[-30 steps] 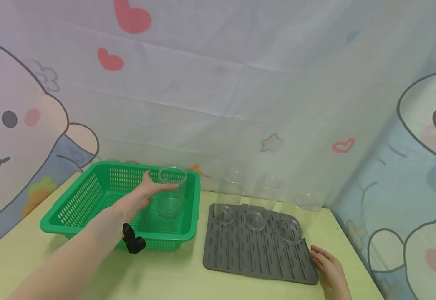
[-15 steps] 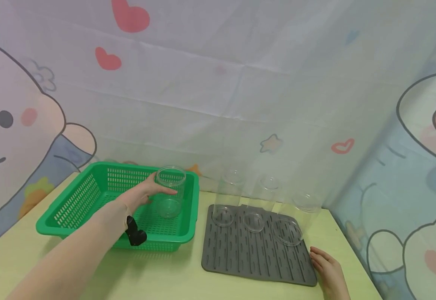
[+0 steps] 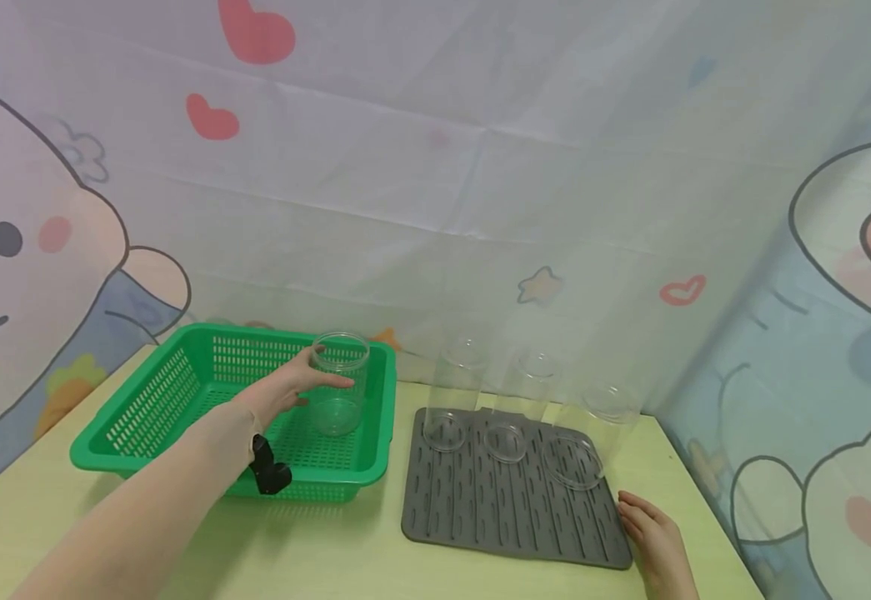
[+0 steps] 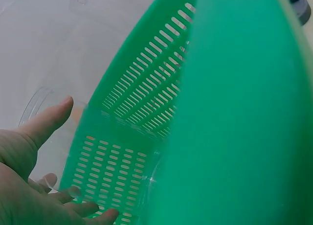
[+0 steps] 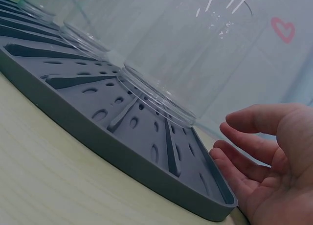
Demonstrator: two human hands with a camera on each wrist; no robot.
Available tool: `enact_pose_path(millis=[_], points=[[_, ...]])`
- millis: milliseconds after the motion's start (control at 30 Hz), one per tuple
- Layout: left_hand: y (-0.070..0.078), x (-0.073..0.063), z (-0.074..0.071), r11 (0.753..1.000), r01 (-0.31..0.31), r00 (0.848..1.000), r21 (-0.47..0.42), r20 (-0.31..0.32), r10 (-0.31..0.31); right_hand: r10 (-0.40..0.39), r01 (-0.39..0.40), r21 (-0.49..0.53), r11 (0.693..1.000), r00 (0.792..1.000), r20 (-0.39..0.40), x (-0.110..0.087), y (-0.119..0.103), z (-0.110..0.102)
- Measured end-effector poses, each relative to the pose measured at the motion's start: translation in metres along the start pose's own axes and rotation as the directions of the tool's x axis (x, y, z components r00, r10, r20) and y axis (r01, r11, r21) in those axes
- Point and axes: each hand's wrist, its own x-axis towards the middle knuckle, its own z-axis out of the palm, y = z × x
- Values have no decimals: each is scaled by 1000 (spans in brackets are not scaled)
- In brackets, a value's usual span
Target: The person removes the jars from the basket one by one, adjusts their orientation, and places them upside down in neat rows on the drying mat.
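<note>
My left hand (image 3: 294,383) reaches over the green plastic basket (image 3: 307,477) and holds a clear cylindrical jar (image 3: 339,408) standing upright at its right end. The thumb crosses the near side, while the fingers go round the left and far side. The left wrist view shows thumb and fingers spread about the jar's transparent wall. Beside the right edge of a grey ribbed drying mat (image 3: 503,517) lies my right hand (image 3: 656,533), fingers loosely bent and holding nothing. Several clear jars stand on the mat; the nearest to that hand is the wide right one (image 5: 171,73), ringed rim down.
Two slimmer clear jars, a left one (image 3: 456,392) and a middle one (image 3: 521,404), stand along the mat's back. A pale yellow-green tabletop (image 3: 330,550) bears everything. Close behind hangs a printed cloth backdrop (image 3: 435,167), which also closes off the right side.
My left fingers and thumb have come round the jar in the basket from its left side. That jar and my right hand stay in place; the head view shifts slightly.
</note>
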Motion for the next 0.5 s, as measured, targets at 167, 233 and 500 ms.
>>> enact_pose_path(millis=[167,233,500], points=[[0,-4,0,1000,-8,1000,1,-6,8,3,-3,6,1000,1000,-9,0,-1,0],[0,-7,1,1000,-9,1000,-6,-10,8,6,-6,4,1000,1000,-8,-1,-1,0],[4,-21,1,998,-56,997,-33,-56,54,23,-23,-16,1000,1000,8,-1,-5,-1]])
